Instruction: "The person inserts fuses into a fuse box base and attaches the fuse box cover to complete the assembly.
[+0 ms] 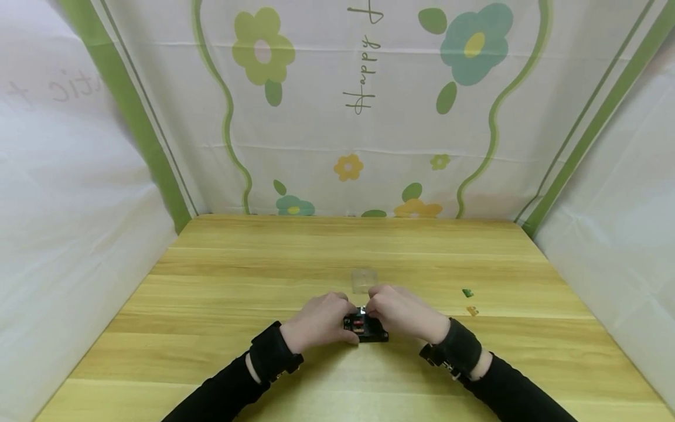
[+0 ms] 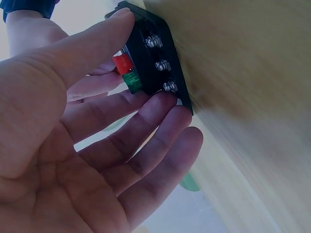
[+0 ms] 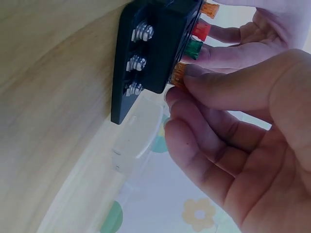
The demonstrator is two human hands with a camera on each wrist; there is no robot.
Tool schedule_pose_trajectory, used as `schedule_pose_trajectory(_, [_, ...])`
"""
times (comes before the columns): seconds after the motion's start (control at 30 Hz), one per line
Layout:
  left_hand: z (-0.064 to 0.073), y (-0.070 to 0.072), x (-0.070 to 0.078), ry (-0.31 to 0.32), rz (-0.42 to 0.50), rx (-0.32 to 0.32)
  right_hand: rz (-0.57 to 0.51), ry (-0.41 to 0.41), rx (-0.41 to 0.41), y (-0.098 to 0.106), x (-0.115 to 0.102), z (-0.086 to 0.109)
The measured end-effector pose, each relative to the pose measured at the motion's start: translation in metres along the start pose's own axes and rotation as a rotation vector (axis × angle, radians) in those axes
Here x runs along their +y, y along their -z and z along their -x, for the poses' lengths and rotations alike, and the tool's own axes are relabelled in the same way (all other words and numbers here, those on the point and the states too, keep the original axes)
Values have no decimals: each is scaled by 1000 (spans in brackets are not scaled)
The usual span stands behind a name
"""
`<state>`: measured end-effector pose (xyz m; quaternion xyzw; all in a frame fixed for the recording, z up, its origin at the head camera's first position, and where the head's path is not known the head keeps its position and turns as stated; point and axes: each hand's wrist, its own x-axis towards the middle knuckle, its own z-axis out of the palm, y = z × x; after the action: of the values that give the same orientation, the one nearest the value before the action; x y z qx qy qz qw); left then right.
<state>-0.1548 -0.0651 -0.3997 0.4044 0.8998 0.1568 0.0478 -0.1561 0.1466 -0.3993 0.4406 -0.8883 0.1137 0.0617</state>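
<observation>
A black fuse block [image 1: 375,335] with metal terminal screws [image 3: 137,63] along its side sits on the table. My left hand [image 1: 320,319] steadies it, thumb on one end and fingers at the other side. Its row of blade fuses includes a red fuse [image 3: 201,31], a green fuse [image 3: 193,49] and an orange fuse [image 3: 210,9] near the far end. Between thumb and fingertips my right hand [image 1: 406,313] pinches another orange fuse [image 3: 178,74] at the end of the row, right at the block's top.
A clear plastic cover [image 1: 364,280] lies just behind the block. Off to the right on the wooden table [image 1: 237,269] are a loose green fuse [image 1: 467,292] and a loose orange fuse [image 1: 472,310]. Flower-printed fabric [image 1: 311,117] closes off the back, with white fabric at both sides.
</observation>
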Motion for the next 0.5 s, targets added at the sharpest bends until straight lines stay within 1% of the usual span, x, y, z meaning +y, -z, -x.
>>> schedule_pose_trajectory(0.27, [-1,-1,-1,-12,13,-2,35,11,34,-2,-2,1])
schedule_pose_trajectory(0.5, [-2,-1,-1,-9,15,-4,26,1,22,-3,-1,2])
